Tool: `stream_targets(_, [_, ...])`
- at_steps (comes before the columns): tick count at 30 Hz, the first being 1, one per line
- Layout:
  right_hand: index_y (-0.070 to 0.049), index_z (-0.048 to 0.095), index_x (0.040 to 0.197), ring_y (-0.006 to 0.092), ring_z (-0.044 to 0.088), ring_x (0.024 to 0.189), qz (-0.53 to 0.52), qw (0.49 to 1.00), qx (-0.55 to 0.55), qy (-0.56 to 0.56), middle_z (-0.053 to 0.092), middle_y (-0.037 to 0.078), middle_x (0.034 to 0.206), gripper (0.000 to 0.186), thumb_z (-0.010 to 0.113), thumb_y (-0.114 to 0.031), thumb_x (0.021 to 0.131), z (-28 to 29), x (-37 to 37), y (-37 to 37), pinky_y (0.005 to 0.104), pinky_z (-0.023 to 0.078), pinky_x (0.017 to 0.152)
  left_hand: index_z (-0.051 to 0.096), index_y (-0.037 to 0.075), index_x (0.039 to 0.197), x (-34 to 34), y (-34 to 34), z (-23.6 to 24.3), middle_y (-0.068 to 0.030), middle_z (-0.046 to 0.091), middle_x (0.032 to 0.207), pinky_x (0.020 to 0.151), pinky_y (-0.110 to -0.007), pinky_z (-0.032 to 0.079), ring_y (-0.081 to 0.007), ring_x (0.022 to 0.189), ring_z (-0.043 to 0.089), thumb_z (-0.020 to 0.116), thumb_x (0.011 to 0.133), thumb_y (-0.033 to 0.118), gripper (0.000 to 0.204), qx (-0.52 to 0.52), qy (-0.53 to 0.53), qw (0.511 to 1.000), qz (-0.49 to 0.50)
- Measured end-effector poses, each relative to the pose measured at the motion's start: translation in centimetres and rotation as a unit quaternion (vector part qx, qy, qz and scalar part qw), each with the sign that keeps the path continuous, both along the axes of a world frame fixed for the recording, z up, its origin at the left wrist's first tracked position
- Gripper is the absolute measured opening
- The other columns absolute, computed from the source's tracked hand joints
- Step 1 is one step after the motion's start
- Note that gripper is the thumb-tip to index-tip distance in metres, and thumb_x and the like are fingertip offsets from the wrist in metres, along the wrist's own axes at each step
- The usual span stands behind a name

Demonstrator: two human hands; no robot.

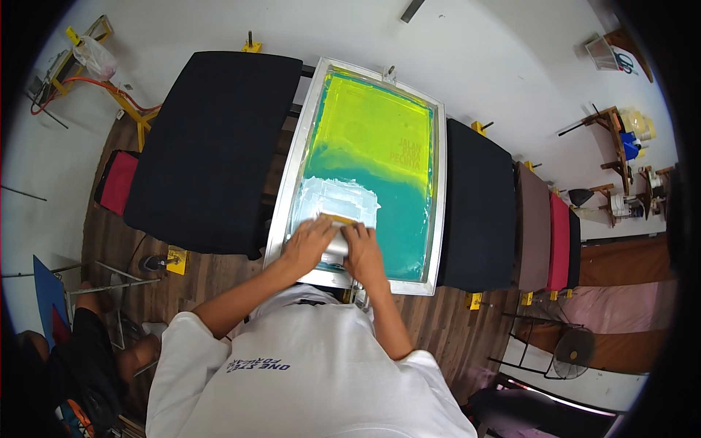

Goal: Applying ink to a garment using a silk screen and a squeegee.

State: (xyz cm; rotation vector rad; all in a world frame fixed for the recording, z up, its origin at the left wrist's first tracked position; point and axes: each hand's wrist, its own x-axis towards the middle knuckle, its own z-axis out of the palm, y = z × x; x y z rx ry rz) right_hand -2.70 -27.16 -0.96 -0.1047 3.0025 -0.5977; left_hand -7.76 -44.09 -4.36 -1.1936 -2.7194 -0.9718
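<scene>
Side by side, my left hand (pixel 310 242) and my right hand (pixel 361 252) are closed on a squeegee (pixel 336 241) with a pale metallic body. It stands in the near left part of a screen-printing frame (pixel 440 190) with a silver metal rim. White ink (pixel 332 196) is spread on the mesh just beyond the squeegee. The mesh is teal (pixel 398 219) in its near half and yellow-green (pixel 365 109) in its far half, with faint lettering at the right. The squeegee's blade edge is hidden beneath my hands.
Black fabric-covered boards (pixel 212 146) flank the frame, the right one (pixel 478 212) followed by brown (pixel 533 226) and red (pixel 559 244) ones. A person (pixel 91 350) sits at the lower left. A fan (pixel 574 352) stands lower right. Wall shelves (pixel 610 139) hold containers.
</scene>
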Motion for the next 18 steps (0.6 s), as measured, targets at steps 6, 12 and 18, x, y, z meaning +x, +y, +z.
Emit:
stream_targets(6, [-0.004,0.062,0.117,0.0402,0.054,0.103,0.022,0.997,-0.044,-0.066,0.06,0.017,0.115,0.061,0.07,0.005,0.057,2.0,4.2,-0.7,0.0456,0.05,0.09,0.061,-0.004,0.123,4.4,-1.8,3.5,-0.0248,0.062,0.125,0.103,-0.046,0.042,-0.0378,0.12,0.058,0.057,0.071,-0.011,0.053,-0.066,-0.136,0.987,-0.052])
stream_targets(12, [-0.008,0.066,0.11,0.0367,0.059,0.101,0.01,0.999,0.01,0.029,0.063,0.014,0.108,0.046,0.071,0.0,0.065,1.9,-2.7,1.2,0.0465,0.055,0.081,0.066,-0.002,0.108,-2.7,1.0,3.5,-0.02,0.069,0.098,0.083,-0.047,0.048,-0.0403,0.089,0.064,0.058,0.068,-0.013,0.043,0.018,-0.04,0.999,0.008])
stream_targets(18, [-0.007,0.059,0.112,0.0378,0.054,0.105,0.007,1.0,0.005,-0.001,0.057,0.015,0.117,0.057,0.078,0.0,0.059,1.0,0.3,0.0,0.0475,0.053,0.08,0.061,-0.003,0.111,0.9,-0.2,0.8,-0.0212,0.063,0.116,0.094,-0.044,0.045,-0.0345,0.112,0.06,0.063,0.068,-0.009,0.043,-0.029,-0.019,0.999,-0.003])
